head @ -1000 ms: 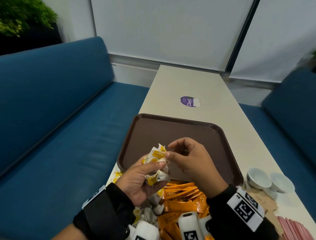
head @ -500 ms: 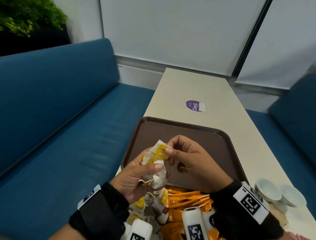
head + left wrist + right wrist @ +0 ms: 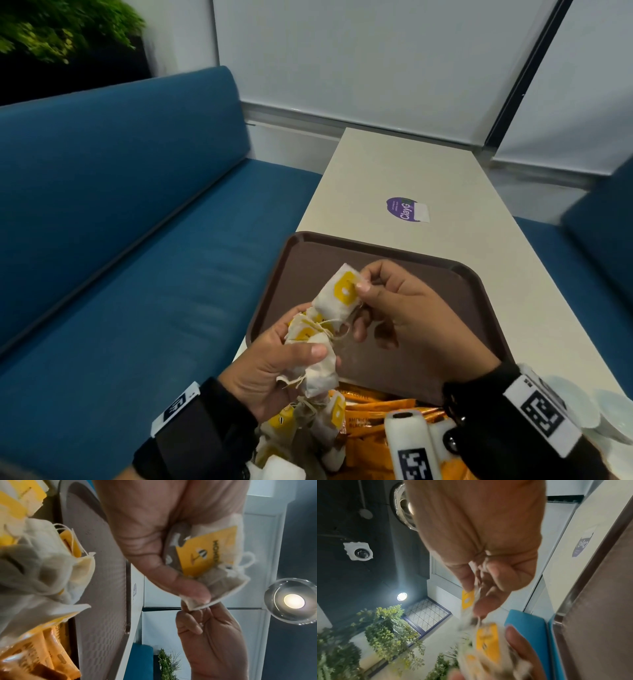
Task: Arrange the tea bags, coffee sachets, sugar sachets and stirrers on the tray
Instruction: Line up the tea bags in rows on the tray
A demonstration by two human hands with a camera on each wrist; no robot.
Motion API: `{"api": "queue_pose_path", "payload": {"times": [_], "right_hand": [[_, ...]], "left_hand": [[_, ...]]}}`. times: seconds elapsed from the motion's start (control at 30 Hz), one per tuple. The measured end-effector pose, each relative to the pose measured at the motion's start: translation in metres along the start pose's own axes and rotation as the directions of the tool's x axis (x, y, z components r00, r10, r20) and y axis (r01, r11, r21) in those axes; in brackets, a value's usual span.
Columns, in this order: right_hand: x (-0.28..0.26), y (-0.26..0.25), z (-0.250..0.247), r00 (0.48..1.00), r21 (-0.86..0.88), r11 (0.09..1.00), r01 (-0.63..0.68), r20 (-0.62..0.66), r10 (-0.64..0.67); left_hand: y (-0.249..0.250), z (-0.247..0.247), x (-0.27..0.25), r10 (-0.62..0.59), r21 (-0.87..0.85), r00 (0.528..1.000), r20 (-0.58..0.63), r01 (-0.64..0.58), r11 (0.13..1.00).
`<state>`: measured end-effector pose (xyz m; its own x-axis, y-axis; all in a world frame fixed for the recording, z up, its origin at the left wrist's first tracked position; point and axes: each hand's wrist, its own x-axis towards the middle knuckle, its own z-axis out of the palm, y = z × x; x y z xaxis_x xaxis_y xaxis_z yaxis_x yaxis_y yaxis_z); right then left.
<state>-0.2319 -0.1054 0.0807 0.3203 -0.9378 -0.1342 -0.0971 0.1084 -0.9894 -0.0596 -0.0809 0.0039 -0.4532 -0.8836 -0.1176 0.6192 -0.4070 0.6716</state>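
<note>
My left hand [image 3: 274,363] grips a bunch of white tea bags [image 3: 313,349] with yellow tags and tangled strings, held above the near left corner of the brown tray [image 3: 428,274]. My right hand [image 3: 394,308] pinches the top tea bag [image 3: 339,291] of that bunch between thumb and forefinger. In the left wrist view my thumb [image 3: 180,582] presses a tea bag [image 3: 211,561] with a yellow tag. The right wrist view shows my fingertips [image 3: 467,582] on a yellow tag [image 3: 467,600]. More tea bags [image 3: 301,428] and orange coffee sachets [image 3: 373,414] lie in a pile below my wrists.
The tray lies on a long cream table [image 3: 411,171] with a purple sticker [image 3: 406,209]. Blue benches [image 3: 120,240] run along both sides. White bowls [image 3: 589,411] stand at the right edge, near my right wrist.
My right hand has drawn the top tea bag up and away from the bunch in my left hand. The view has tilted, and the bowls have slid toward the right edge.
</note>
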Motion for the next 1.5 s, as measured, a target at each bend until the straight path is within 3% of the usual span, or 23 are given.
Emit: {"api": "queue_pose_path", "payload": {"times": [0.1, 0.2, 0.33, 0.6, 0.93, 1.27, 1.37, 1.43, 1.5], "right_hand": [[0.026, -0.013, -0.008, 0.987, 0.066, 0.997, 0.037, -0.161, -0.026], [0.071, -0.019, -0.018, 0.965, -0.09, 0.995, 0.05, -0.252, -0.071], [0.147, 0.006, -0.022, 0.965, -0.396, 0.918, -0.036, -0.253, -0.071], [0.258, 0.061, -0.017, 0.982, -0.678, 0.72, -0.148, -0.19, 0.023], [0.298, 0.081, -0.01, 0.973, -0.715, 0.672, -0.192, -0.226, 0.038], [0.281, 0.069, -0.014, 0.935, -0.51, 0.834, -0.21, -0.354, 0.019], [0.246, 0.046, -0.005, 0.973, -0.356, 0.925, -0.13, -0.224, 0.051], [0.212, 0.027, 0.004, 0.993, -0.276, 0.954, -0.117, 0.001, 0.122], [0.178, 0.012, 0.011, 0.954, -0.31, 0.946, -0.09, 0.248, 0.172]], "left_hand": [[0.006, -0.004, -0.001, 0.008, -0.037, 0.997, -0.08, -0.011, 0.999], [0.012, -0.011, -0.003, -0.003, -0.036, 0.993, -0.117, -0.001, 0.999], [0.017, -0.02, -0.008, -0.009, -0.021, 0.989, -0.149, 0.006, 1.0], [0.031, -0.031, -0.017, 0.03, 0.0, 0.984, -0.177, -0.031, 1.0], [0.028, -0.045, -0.019, 0.006, -0.004, 0.974, -0.227, -0.007, 1.0], [0.026, -0.038, -0.019, -0.004, 0.042, 0.973, -0.23, 0.014, 0.999], [0.029, -0.036, -0.019, -0.011, 0.083, 0.973, -0.231, 0.031, 0.996], [0.031, -0.034, -0.019, -0.032, 0.117, 0.973, -0.227, 0.06, 0.991], [0.032, -0.032, -0.019, -0.035, 0.11, 0.972, -0.233, 0.062, 0.992]]}}
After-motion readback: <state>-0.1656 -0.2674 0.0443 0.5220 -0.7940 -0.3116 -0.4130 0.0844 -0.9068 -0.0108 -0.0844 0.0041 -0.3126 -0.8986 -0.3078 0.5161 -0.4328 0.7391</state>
